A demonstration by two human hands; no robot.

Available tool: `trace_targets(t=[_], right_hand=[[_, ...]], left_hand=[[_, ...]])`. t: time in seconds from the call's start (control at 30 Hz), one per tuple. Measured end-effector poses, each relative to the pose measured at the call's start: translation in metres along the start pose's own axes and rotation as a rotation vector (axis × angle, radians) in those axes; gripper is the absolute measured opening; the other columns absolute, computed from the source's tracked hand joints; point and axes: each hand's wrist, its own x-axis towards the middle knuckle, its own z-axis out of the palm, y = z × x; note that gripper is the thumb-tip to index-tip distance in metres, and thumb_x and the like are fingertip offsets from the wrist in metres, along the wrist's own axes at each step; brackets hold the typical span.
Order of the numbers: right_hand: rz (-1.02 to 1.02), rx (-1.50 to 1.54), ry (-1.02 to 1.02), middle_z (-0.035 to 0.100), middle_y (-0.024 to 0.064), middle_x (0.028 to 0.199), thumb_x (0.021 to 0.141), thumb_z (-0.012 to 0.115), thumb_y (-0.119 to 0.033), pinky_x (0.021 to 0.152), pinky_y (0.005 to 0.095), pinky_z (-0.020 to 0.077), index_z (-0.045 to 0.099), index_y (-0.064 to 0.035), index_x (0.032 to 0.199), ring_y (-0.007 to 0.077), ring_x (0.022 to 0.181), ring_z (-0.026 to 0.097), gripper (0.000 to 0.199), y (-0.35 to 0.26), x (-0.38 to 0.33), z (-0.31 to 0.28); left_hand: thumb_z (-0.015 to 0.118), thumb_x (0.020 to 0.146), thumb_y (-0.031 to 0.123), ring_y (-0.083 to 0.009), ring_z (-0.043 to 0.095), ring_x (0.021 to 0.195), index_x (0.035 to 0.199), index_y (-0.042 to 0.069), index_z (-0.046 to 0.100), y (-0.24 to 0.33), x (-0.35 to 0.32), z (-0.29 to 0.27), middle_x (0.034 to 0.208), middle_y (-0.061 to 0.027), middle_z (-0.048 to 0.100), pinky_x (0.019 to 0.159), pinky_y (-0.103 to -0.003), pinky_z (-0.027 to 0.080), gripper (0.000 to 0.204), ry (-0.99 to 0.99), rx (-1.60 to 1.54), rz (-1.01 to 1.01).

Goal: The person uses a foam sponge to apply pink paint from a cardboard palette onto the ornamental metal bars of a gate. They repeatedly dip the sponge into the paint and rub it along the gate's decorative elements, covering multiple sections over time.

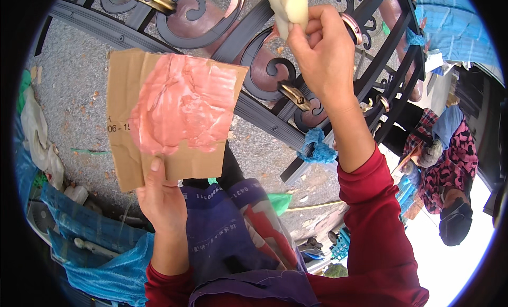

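My left hand (163, 205) grips the lower edge of a piece of brown cardboard (123, 90), thumb on top. A broad, glossy smear of pink paint (182, 108) covers much of the cardboard. At the top of the view my right hand (329, 56) pinches a pale cream sponge (292, 6) between thumb and fingers; the frame cuts off its upper part. Under that hand is a dark metal gate panel (262, 119) with scrollwork, gold-coloured collars (293, 95) and pinkish-brown areas between the scrolls. The sponge overlaps the panel in view; whether they touch, I cannot tell.
A blue cloth strip (316, 147) is tied round a panel bar. Blue cloth and sheeting (106, 254) lie at lower left, beside a whitish cloth (36, 124). Another person (450, 153) in patterned clothing and a dark cap works at the right. Blue wrapping (455, 24) stands at upper right.
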Motion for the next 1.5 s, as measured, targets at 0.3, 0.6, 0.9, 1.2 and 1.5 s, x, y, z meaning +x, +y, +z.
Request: trace_targets(t=[0.3,0.6,0.9,1.2,1.5], right_hand=[[-0.026,0.039,-0.021,0.058,0.0098,0.082,0.080,0.070,-0.011,0.061,0.0368,0.0473,0.058,-0.0034,0.096,0.0243,0.066,0.056,0.021,-0.016,-0.008,-0.002],[0.005,0.208,0.075,0.061,0.0006,0.087,0.089,0.064,-0.005,0.070,0.0230,0.0487,0.060,-0.0014,0.111,0.0072,0.074,0.056,0.022,0.007,-0.002,-0.046],[-0.357,-0.093,-0.271,0.064,0.0096,0.100,0.082,0.063,0.004,0.085,0.0359,0.0478,0.064,-0.0050,0.105,0.0299,0.094,0.061,0.025,0.018,-0.008,-0.054],[-0.308,-0.023,-0.290,0.063,0.0110,0.100,0.084,0.058,0.005,0.088,0.0375,0.0468,0.064,-0.0036,0.105,0.0313,0.095,0.061,0.023,0.016,-0.003,-0.058],[-0.296,0.034,-0.278,0.063,0.0098,0.097,0.083,0.056,0.009,0.088,0.0374,0.0469,0.063,-0.0032,0.101,0.0290,0.089,0.062,0.022,0.019,-0.003,-0.056]], left_hand=[[0.054,0.096,0.012,-0.0226,0.052,0.126,0.143,0.001,0.037,0.008,-0.005,-0.015,0.139,-0.0112,0.049,0.100,-0.037,0.047,0.052,0.022,-0.011,-0.003],[0.055,0.096,0.012,-0.0206,0.057,0.118,0.141,0.000,0.040,0.015,-0.005,-0.030,0.132,-0.0100,0.053,0.097,-0.037,0.049,0.049,0.034,-0.031,0.008],[0.054,0.096,0.011,-0.0202,0.057,0.118,0.141,0.001,0.040,0.012,-0.008,-0.019,0.131,-0.0097,0.055,0.097,-0.036,0.049,0.049,0.032,-0.045,0.018],[0.055,0.096,0.011,-0.0196,0.057,0.117,0.141,0.001,0.041,0.010,-0.007,-0.028,0.131,-0.0098,0.056,0.094,-0.035,0.050,0.048,0.015,-0.018,0.001],[0.055,0.096,0.011,-0.0204,0.057,0.118,0.141,0.000,0.041,0.008,-0.009,-0.022,0.133,-0.0105,0.054,0.094,-0.035,0.050,0.048,0.021,-0.037,-0.013]])
